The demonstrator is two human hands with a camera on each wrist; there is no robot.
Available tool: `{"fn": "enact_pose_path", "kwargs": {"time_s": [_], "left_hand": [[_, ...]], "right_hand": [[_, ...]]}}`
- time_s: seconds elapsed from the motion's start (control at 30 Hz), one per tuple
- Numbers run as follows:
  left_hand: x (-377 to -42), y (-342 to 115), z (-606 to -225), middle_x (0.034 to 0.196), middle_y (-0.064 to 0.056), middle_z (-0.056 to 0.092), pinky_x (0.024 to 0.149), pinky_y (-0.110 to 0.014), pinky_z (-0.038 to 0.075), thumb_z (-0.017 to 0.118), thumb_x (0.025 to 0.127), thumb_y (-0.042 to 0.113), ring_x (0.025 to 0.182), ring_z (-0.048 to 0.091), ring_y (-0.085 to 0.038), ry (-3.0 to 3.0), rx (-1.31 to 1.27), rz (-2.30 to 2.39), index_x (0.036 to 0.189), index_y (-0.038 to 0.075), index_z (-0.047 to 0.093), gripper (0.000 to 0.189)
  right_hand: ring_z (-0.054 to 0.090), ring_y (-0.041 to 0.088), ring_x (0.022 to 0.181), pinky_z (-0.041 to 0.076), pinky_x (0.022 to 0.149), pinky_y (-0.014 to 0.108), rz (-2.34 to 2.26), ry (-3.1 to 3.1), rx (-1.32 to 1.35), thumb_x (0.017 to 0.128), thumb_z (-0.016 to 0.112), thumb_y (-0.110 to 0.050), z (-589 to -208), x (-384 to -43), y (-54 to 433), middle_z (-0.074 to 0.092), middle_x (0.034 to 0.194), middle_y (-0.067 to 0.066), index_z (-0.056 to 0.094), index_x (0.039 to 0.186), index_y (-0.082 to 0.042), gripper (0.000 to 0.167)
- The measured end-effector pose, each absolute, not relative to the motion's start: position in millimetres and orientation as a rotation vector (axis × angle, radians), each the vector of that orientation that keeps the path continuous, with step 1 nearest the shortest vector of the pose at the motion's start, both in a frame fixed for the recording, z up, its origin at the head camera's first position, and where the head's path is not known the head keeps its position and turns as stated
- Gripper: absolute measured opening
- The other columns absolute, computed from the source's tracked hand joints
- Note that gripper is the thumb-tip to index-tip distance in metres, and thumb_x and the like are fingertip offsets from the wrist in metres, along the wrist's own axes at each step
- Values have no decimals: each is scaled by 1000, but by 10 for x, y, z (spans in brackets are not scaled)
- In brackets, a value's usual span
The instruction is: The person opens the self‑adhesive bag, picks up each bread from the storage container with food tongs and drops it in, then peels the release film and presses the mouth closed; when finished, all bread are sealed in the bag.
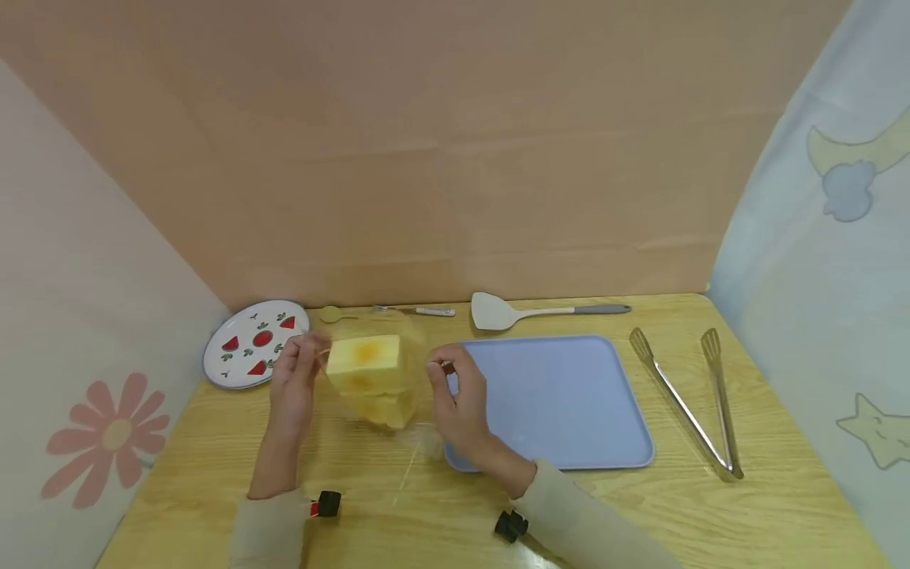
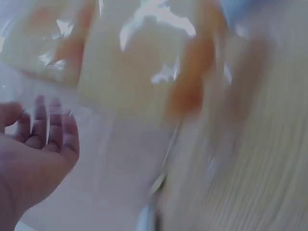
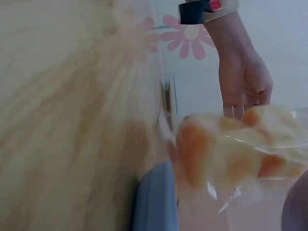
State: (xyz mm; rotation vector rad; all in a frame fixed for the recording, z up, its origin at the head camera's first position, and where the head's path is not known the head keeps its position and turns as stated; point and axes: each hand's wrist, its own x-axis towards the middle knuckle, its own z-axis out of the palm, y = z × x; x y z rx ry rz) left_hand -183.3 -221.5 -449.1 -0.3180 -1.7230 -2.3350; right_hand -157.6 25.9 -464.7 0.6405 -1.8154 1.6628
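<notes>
Between the two hands hangs a clear plastic bag [image 1: 415, 340] with yellow, brown-topped pieces of bread [image 1: 365, 354] inside, held above the table. My left hand [image 1: 293, 383] pinches the bag's left edge between thumb and fingers. On the other side, my right hand [image 1: 458, 399] has curled fingers and thumb gripping the bag's right edge. Seen from the left wrist, shiny film covers the bread [image 2: 134, 62] and the left hand's fingertips [image 2: 55, 110] are right at the film. The right wrist view shows the bread [image 3: 231, 149] blurred, close over the table.
A blue tray [image 1: 547, 403] lies right of the bag. Steel tongs [image 1: 690, 411] lie at far right. Along the back are a spatula [image 1: 498, 312], a fork [image 1: 426, 311] and a small spoon [image 1: 331, 314]. A watermelon-patterned plate [image 1: 245, 328] sits at back left.
</notes>
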Motion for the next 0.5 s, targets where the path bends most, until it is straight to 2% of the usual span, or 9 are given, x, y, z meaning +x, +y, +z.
{"fn": "enact_pose_path", "kwargs": {"time_s": [0.1,0.17,0.3,0.33,0.4,0.5], "left_hand": [[-1821,-2178,-4461,123,7,69,107,-22,50,47,121,22,122,62,-10,-1850,-366,-2188,107,12,59,21],[-1808,-2143,-4425,126,5,68,110,-23,49,45,121,20,128,60,-12,-1882,-389,-2158,106,5,55,24],[-1790,-2103,-4373,125,2,68,108,-25,51,45,121,17,126,59,-15,-1809,-444,-2152,109,-1,57,24],[-1788,-2109,-4374,125,1,69,104,-24,54,45,121,17,121,61,-14,-1760,-466,-2165,110,-1,57,24],[-1793,-2122,-4378,121,1,70,99,-24,56,46,120,13,115,64,-14,-1694,-503,-2157,111,3,61,20],[-1793,-2147,-4370,121,-2,69,96,-24,60,48,119,9,113,66,-15,-1646,-504,-2145,106,3,60,19]], "right_hand": [[59,22,83,55,74,33,1678,-1833,641,111,63,-2,-4636,-1584,280,66,94,12,65,104,-5,8],[59,20,83,55,75,32,1681,-1837,656,111,63,0,-4641,-1594,286,66,94,12,65,104,-5,8],[58,20,84,55,78,32,1678,-1820,662,110,61,4,-4636,-1596,284,65,94,10,63,104,-5,11],[58,20,84,55,79,32,1679,-1812,659,110,61,4,-4632,-1595,286,65,94,11,63,104,-5,11],[59,20,85,55,80,31,1688,-1817,637,109,61,5,-4615,-1591,292,65,94,11,64,104,-4,10],[59,21,84,54,80,30,1691,-1803,628,107,62,8,-4608,-1592,298,66,94,13,64,103,-2,12]]}}
